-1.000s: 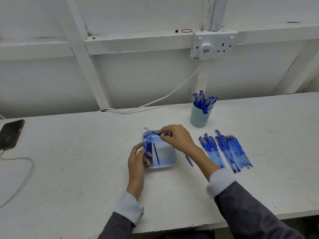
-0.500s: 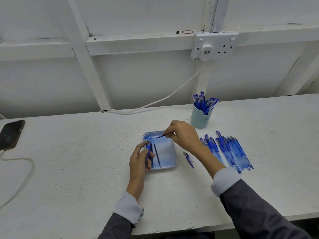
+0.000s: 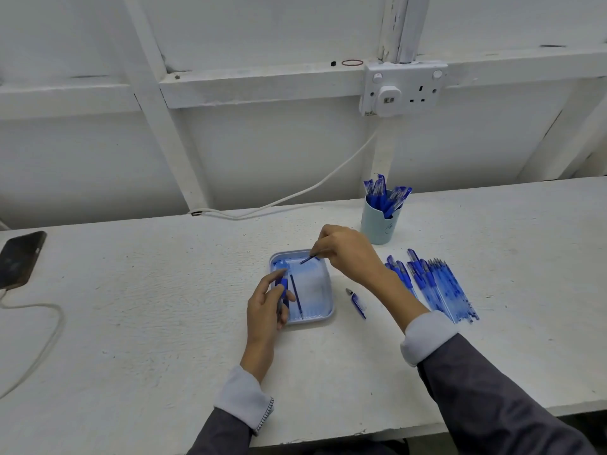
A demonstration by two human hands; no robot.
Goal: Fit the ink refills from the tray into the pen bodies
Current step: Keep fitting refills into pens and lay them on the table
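A pale blue tray (image 3: 323, 315) lies at the middle of the white table, with a thin dark ink refill (image 3: 296, 298) lying lengthwise inside it. My left hand (image 3: 266, 307) rests at the tray's left edge and grips a blue pen body (image 3: 281, 288) upright between thumb and fingers. My right hand (image 3: 348, 249) hovers over the tray's far right corner, pinching a second ink refill (image 3: 308, 259) whose dark tip points left over the tray. A short pen tip section (image 3: 357, 303) lies on the table right of the tray.
A row of several blue pens (image 3: 433, 285) lies right of my right forearm. A light blue cup (image 3: 377, 226) of pens stands behind my right hand. A phone (image 3: 19, 259) with a cable lies at the far left. A wall socket (image 3: 404, 88) with a white cable is above.
My right hand has drawn the refill to the right and slightly away, from over the tray's far left toward its far right corner. My left hand has stayed at the tray's edge with the pen body.
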